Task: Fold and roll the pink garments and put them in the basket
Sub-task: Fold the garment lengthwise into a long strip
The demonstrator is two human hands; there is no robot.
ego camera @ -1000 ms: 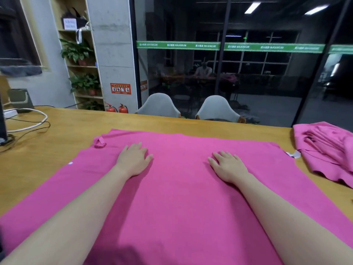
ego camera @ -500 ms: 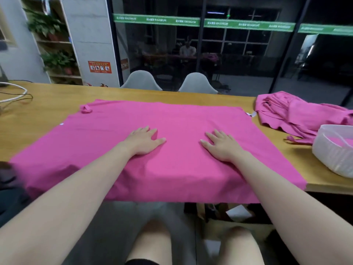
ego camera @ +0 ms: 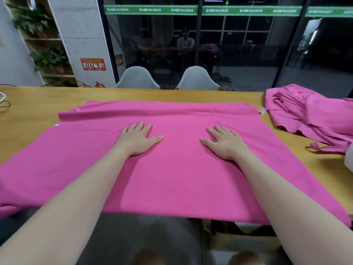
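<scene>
Both palms lie flat with fingers spread on the pink garment, left hand and right hand side by side. The cloth covers the wooden table under them. A crumpled pink pile sits beyond the right hand.

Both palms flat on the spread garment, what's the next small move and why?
Probably slide the left hand and right hand outward to finish smoothing, then grip the near edge for the next fold. The pink garment lies flat with its far edge already folded over, and its near edge overhangs the table.
</scene>
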